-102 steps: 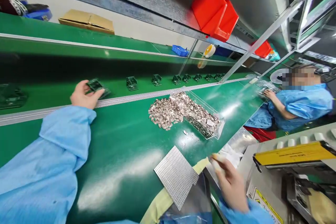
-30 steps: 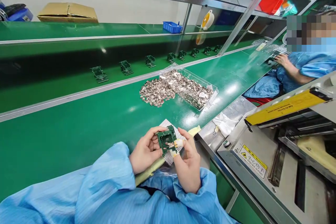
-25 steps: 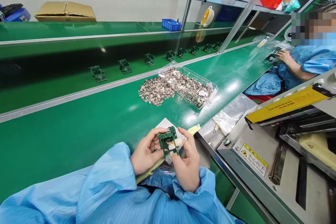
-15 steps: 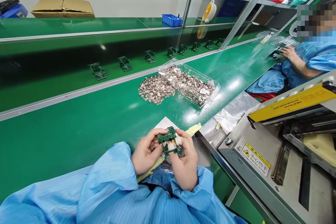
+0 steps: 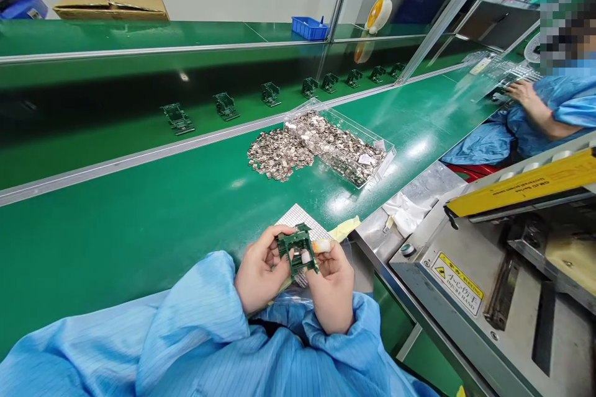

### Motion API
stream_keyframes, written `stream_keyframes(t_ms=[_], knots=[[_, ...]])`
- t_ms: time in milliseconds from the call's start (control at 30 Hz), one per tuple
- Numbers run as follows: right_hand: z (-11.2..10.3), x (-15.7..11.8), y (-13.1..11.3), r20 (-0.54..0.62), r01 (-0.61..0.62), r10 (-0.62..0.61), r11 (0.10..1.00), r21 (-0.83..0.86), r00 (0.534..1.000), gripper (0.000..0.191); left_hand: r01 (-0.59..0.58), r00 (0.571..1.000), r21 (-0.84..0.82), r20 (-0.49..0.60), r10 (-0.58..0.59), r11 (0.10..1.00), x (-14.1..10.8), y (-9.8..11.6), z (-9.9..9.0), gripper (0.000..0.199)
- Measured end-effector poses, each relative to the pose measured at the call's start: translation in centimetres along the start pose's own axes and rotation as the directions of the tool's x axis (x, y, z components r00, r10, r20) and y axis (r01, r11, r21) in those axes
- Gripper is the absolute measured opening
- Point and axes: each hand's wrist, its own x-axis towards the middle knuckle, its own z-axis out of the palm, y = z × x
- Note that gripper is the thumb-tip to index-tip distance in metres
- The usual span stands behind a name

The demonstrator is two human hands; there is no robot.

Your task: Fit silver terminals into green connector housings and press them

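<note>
A small green circuit board assembly point(image 5: 294, 240) with an open, frame-like shape is held up close to my body. My left hand point(image 5: 257, 274) is closed on its left side, thumb in front and fingers behind. At its right side is my right hand point(image 5: 333, 290), thumb at the lower edge; white coverings, one stained orange, are on its fingertips. Whether a small part sits between those fingers cannot be made out. Beneath the hands lie a white gridded sheet point(image 5: 297, 215) and a yellow cloth point(image 5: 345, 229), both partly hidden.
Beyond the hands, small metal pieces point(image 5: 277, 156) are heaped beside a clear tray point(image 5: 387, 164) full of more. Several green board assemblies point(image 5: 177, 120) stand in a row behind a metal rail point(image 5: 139, 160). A grey machine point(image 5: 433, 260) borders the right; a co-worker point(image 5: 549, 105) sits beyond it.
My right fingers have shifted slightly right, off the board's front, and the covered index finger now points outward. The board has turned a little. The whole view has moved slightly.
</note>
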Motion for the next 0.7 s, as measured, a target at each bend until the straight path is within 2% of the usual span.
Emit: stream_keyframes(t_ms=[100,267,400,500,700], knots=[[-0.4,-0.4,0.0,0.028,0.029,-0.028,0.998,-0.047,0.999,0.013,-0.015,1.0,0.035,0.005,0.014,0.999,-0.1,0.2,0.1,0.032],[-1.3,-0.8,0.3,0.111,0.182,-0.157,0.948,-0.26,0.981,0.014,-0.078,0.997,0.1,0.0,0.079,0.992,-0.3,0.5,0.3,0.032],[-1.2,-1.0,0.4,0.056,0.246,-0.241,0.911,-0.331,0.969,0.014,-0.092,0.996,0.123,0.018,0.091,0.988,-0.5,0.4,0.4,0.032],[-0.7,-1.2,0.4,-0.012,0.216,-0.23,0.931,-0.294,0.973,0.013,-0.102,0.995,0.13,0.022,0.1,0.986,-0.6,0.3,0.3,0.031],[0.2,-1.4,0.3,-0.049,0.051,-0.052,0.999,-0.01,0.997,0.013,-0.086,0.996,0.098,-0.002,0.086,0.991,-0.7,-0.1,0.3,0.027]])
